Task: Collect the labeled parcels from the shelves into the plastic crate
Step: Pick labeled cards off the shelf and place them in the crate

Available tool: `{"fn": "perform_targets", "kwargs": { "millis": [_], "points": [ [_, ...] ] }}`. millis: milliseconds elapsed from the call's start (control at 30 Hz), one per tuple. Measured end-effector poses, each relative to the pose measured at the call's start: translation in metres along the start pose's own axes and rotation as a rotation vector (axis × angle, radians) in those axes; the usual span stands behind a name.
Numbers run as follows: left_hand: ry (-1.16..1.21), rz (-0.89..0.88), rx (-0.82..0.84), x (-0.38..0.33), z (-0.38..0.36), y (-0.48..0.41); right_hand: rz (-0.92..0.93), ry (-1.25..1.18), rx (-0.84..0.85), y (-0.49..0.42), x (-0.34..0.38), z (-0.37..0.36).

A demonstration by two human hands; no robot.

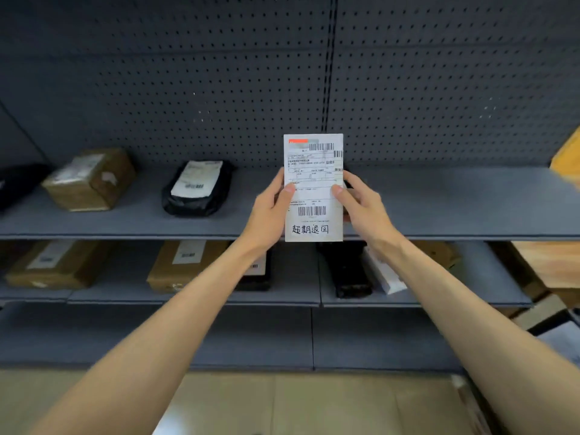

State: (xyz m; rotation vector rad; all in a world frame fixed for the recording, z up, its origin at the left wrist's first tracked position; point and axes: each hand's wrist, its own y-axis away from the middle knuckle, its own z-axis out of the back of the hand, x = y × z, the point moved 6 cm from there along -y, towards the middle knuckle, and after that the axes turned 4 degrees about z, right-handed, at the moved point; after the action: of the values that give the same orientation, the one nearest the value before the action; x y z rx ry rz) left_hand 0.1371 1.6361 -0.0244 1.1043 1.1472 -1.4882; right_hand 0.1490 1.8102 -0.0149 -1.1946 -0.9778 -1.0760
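— What do you have on the head view?

— I have the labeled parcel [313, 186] up in front of me. It is upright, with its white label face turned to the camera. There are barcodes near the top and lower down, and handwritten characters along the bottom. It hangs in the air in front of the upper shelf [455, 202], not resting on it.

— And the hands?

— Both are on it. My left hand [271, 211] grips the left edge, with the thumb laid over the front of the label and the fingers wrapped behind. My right hand [361, 202] grips the right edge the same way, thumb on the front and fingers curled round the back. I cannot tell what lies behind the label.

— What else is on that shelf?

— To the left there is a black bagged parcel [197, 188] with a white label on top. Further left is a brown carton [89, 180], well apart from it. Behind them stands the grey pegboard [188, 89].

— Below?

— On the lower shelf [295, 277] I see a far-left carton [56, 265] and a middle carton [185, 265], both brown with labels. A black package [348, 271] sits under my right wrist, and a white box [384, 274] lies at an angle just beside it.
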Motion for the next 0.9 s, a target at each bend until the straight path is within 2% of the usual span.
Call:
{"fn": "perform_targets", "kwargs": {
  "millis": [233,433,700,900],
  "points": [
    [-0.012,-0.209,-0.031,-0.102,0.007,-0.052,0.19,0.006,-0.022,-0.06,0.085,0.028],
    [-0.007,-0.301,-0.064,-0.156,0.013,-0.076,0.295,0.023,-0.035,-0.088,0.138,0.042],
    [-0.004,-0.317,-0.065,-0.191,0.015,-0.102,0.325,0.019,-0.051,-0.113,0.171,0.056],
    [-0.003,-0.256,-0.102,-0.2,0.018,-0.118,0.295,0.075,-0.05,-0.13,0.181,0.068]
  ]
}}
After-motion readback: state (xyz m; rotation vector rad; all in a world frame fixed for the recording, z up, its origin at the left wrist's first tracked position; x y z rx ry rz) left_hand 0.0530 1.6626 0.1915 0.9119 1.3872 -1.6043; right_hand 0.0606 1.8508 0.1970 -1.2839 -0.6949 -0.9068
